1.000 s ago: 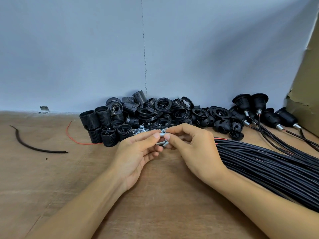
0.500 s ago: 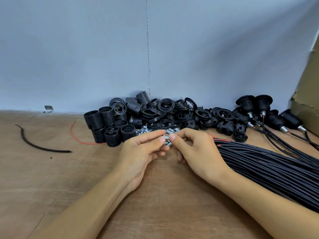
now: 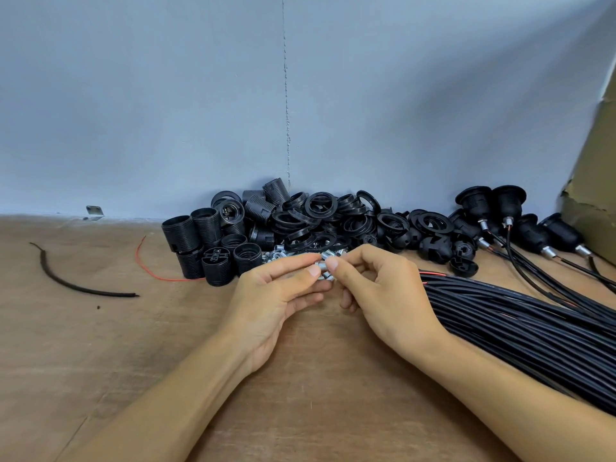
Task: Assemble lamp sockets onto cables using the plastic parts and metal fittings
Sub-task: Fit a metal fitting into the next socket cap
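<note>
My left hand (image 3: 276,295) and my right hand (image 3: 383,295) meet fingertip to fingertip over the table, both pinching small silver metal fittings (image 3: 324,265). More of these fittings (image 3: 280,255) lie in a small heap just behind my fingers. A pile of black plastic socket parts (image 3: 300,225), threaded barrels, rings and caps, stretches along the wall. A thick bundle of black cables (image 3: 520,325) runs from my right hand toward the right edge.
Several assembled sockets on cables (image 3: 506,208) lie at the back right, beside a cardboard box (image 3: 593,208). A loose black cable scrap (image 3: 80,281) and a red wire (image 3: 150,268) lie on the wooden table (image 3: 100,345) at the left. A grey wall closes the back.
Both hands stay together at the fittings; the fingers have shifted slightly on the metal pieces. The view has drifted a little.
</note>
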A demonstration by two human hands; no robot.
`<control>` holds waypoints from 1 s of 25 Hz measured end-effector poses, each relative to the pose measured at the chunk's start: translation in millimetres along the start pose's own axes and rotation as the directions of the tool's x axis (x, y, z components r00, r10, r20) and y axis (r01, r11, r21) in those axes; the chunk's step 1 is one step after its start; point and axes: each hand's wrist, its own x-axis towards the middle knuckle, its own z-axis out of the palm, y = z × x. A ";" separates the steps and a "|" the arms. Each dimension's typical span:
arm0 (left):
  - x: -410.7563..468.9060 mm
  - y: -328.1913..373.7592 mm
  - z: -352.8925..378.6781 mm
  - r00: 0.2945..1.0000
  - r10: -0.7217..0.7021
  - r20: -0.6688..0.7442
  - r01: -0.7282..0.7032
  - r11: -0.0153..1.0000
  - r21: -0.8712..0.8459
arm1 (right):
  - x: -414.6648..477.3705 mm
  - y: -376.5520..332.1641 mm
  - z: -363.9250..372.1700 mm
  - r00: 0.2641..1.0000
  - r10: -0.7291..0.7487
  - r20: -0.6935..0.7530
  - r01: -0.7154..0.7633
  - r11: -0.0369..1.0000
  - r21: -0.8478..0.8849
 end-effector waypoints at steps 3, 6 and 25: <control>-1.2 -0.3 0.7 1.000 0.010 0.024 -0.010 1.000 0.021 | 1.3 -0.5 -0.9 0.999 0.030 0.015 -0.028 0.992 -0.126; -0.8 -0.9 0.9 1.000 0.022 0.013 -0.022 0.999 0.025 | 1.1 -2.1 -3.0 0.997 0.038 0.068 -0.033 0.997 -0.063; -2.0 -4.6 3.1 0.996 0.079 -0.050 -0.072 0.987 0.142 | 8.9 7.2 -3.8 0.962 0.145 0.234 -0.199 0.953 0.229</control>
